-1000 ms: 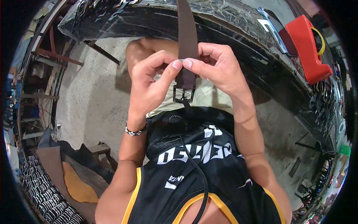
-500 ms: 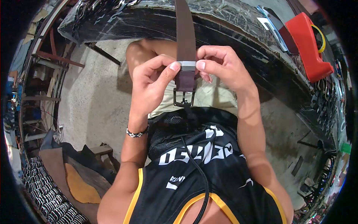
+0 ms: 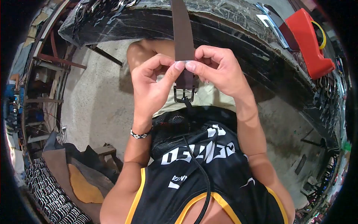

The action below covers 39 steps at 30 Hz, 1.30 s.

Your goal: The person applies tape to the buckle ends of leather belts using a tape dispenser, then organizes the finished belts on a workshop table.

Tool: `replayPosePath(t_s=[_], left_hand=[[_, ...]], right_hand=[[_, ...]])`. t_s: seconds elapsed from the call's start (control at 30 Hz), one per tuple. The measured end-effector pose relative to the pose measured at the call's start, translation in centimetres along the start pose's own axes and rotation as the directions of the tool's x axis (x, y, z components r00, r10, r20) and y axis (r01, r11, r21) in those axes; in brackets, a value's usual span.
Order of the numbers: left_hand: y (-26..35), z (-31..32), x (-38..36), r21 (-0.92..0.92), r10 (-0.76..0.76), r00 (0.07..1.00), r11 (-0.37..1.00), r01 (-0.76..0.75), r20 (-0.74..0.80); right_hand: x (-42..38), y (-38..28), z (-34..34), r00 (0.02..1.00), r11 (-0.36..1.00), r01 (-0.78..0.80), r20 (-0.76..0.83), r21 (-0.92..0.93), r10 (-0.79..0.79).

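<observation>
A dark brown belt (image 3: 181,33) hangs down from the black table edge (image 3: 238,41) toward my lap. Its black buckle (image 3: 184,95) dangles just below my fingers. My left hand (image 3: 153,87) and my right hand (image 3: 216,71) pinch the strap from both sides, thumbs meeting on a small silver loop (image 3: 184,62) around the belt. Most of that loop is hidden by my thumbs. I sit in a black jersey with beige shorts under the hands.
A red tool (image 3: 311,41) with a yellow ring lies on the table at the right. Metal buckles (image 3: 328,100) are scattered along the table's right edge. On the concrete floor at the lower left lie leather pieces (image 3: 80,183) and striped rolls (image 3: 48,198).
My thumbs have closed together over the silver loop, which showed plainly between them half a second ago. The belt and buckle stayed nearly where they were.
</observation>
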<state>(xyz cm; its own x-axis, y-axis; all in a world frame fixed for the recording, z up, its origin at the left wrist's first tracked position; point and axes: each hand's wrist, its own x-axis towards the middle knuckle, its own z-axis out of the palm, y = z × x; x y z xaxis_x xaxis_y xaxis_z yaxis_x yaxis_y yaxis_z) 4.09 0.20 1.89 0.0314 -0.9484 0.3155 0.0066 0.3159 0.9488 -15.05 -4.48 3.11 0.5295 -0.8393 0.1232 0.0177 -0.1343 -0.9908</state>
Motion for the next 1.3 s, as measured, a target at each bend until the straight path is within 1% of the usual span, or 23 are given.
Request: replayPosePath(t_s=[0.1,0.2,0.3,0.43,0.5,0.6,0.63,0.73,0.77,0.83,0.87,0.93,0.97,1.03,1.07,1.1,1.13,1.2,1.23,1.3], left_hand=[[0.0,-0.3,0.1,-0.11,-0.06,0.998,0.992,0.061,0.02],[-0.4,-0.6,0.1,-0.11,-0.021,1.0,0.994,0.022,0.015],[-1.2,-1.0,0.1,-0.133,-0.028,0.998,0.991,0.034,0.05],[-2.1,-0.7,0.0,-0.261,-0.036,0.998,0.964,0.047,0.049],[-2.8,-0.7,0.2,-0.31,-0.047,0.998,0.949,0.059,0.045],[-2.7,-0.7,-0.4,-0.3,-0.234,0.95,0.909,0.289,0.208],[-2.5,-0.5,-0.5,-0.338,-0.306,0.912,0.857,0.389,0.273],[-1.4,-0.7,-0.2,-0.429,-0.276,0.777,0.707,0.563,0.565],[-1.9,-1.0,-0.2,-0.404,-0.268,0.763,0.72,0.564,0.588],[-2.0,-1.0,-0.5,-0.46,-0.262,0.755,0.659,0.595,0.601],[-1.9,-1.0,-0.7,-0.485,-0.26,0.751,0.628,0.609,0.607],[-1.6,-1.0,-0.9,-0.512,-0.288,0.793,0.635,0.578,0.538],[-1.4,-1.0,-1.1,-0.525,-0.301,0.811,0.639,0.562,0.502],[-1.0,-1.2,-1.1,-0.492,-0.292,0.876,0.739,0.461,0.383],[-0.8,-1.3,-1.1,-0.468,-0.278,0.905,0.785,0.407,0.322],[-0.6,-1.1,-1.2,-0.478,-0.305,0.914,0.782,0.401,0.267],[-0.4,-1.0,-1.2,-0.458,-0.298,0.92,0.8,0.386,0.256],[0.3,-0.6,-1.2,-0.416,-0.28,0.93,0.836,0.358,0.237],[0.7,-0.2,-1.3,-0.408,-0.282,0.939,0.847,0.341,0.198],[0.8,-0.3,-1.3,-0.358,-0.279,0.943,0.874,0.328,0.182]], right_hand=[[0.1,0.3,-0.1,1.0,1.0,-0.014,0.001,0.011,0.014],[0.2,0.7,0.0,1.0,0.998,0.016,-0.01,0.058,-0.015],[0.2,0.9,0.1,0.999,0.995,0.042,-0.018,0.092,-0.041],[0.1,0.8,0.0,0.999,0.992,0.047,-0.017,0.117,-0.045],[0.1,0.9,0.0,0.999,0.984,0.043,-0.026,0.173,-0.039],[0.1,1.4,0.2,0.998,0.966,0.058,-0.033,0.25,-0.051],[0.2,1.4,0.2,0.998,0.959,0.066,-0.033,0.275,-0.059],[-0.2,1.2,0.4,0.999,0.925,-0.031,0.021,0.378,0.025],[-0.3,1.0,0.4,0.999,0.924,-0.052,0.031,0.379,0.044],[-0.4,0.5,0.4,0.995,0.921,-0.094,0.051,0.378,0.081],[-0.3,0.4,0.6,0.999,0.95,-0.043,0.004,0.31,0.044],[-0.2,0.4,1.0,0.996,0.985,0.052,-0.085,0.162,-0.038],[-0.3,0.3,0.9,0.994,0.993,0.055,-0.104,0.101,-0.044],[-0.6,0.0,0.8,0.988,0.998,0.059,-0.141,-0.023,-0.062],[-0.7,-0.4,0.8,0.99,1.0,0.023,-0.137,0.009,-0.021],[-1.1,-1.1,1.0,0.991,0.999,-0.016,-0.131,0.041,0.022],[-1.3,-1.5,1.1,0.99,0.996,-0.056,-0.124,0.073,0.065],[-1.5,-1.8,1.3,0.993,0.991,-0.044,-0.1,0.123,0.057],[-1.6,-1.9,1.4,0.995,0.988,-0.039,-0.089,0.147,0.053],[-1.6,-2.4,1.3,0.995,0.991,-0.027,-0.096,0.134,0.04]])
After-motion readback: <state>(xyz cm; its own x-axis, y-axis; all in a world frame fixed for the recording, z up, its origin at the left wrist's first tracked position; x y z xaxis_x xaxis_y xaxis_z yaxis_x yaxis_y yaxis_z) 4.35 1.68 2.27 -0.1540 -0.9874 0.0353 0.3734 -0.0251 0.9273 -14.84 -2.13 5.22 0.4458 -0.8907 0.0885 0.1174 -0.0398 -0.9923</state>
